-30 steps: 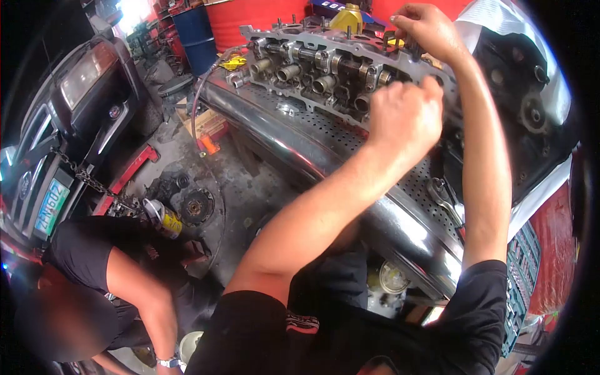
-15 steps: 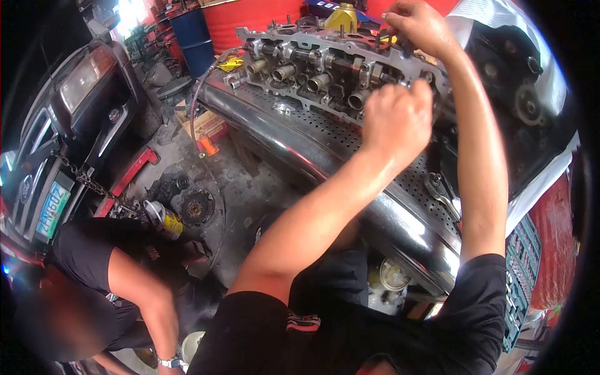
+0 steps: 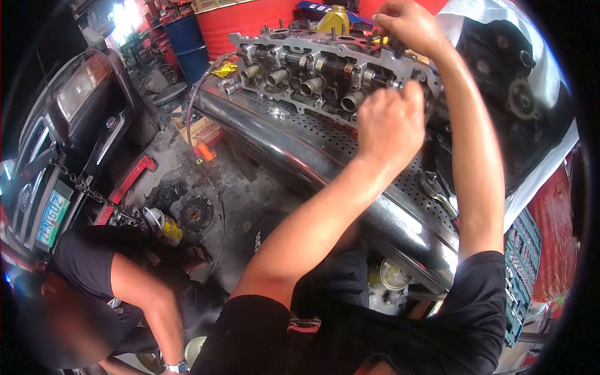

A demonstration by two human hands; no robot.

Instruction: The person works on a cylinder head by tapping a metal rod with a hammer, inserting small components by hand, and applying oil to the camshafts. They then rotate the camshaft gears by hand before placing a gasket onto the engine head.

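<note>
An engine cylinder head [image 3: 294, 55] lies on a perforated metal surface [image 3: 312, 125], its valve-train side towards me. My left hand [image 3: 391, 125] is closed in a fist at the right part of its near side; whatever the fingers hold is hidden. Beyond it, my right hand [image 3: 412, 28] is bent over the far right edge of the cylinder head, near the upright studs. Its fingers are curled together, and what they grip cannot be made out. A ratchet-like tool [image 3: 437, 190] rests on the perforated surface beside my right forearm.
At lower left a co-worker [image 3: 147, 290] in dark clothes bends low. A vehicle front [image 3: 94, 94] stands at left, with a chain and a red metal bar. Behind are a yellow bottle [image 3: 333, 19] and red and blue drums [image 3: 186, 47]. A socket tray [image 3: 522, 269] sits at right.
The whole view has shifted slightly, with the cylinder head a little further left in the picture. Both my hands keep nearly the same places and closed shapes.
</note>
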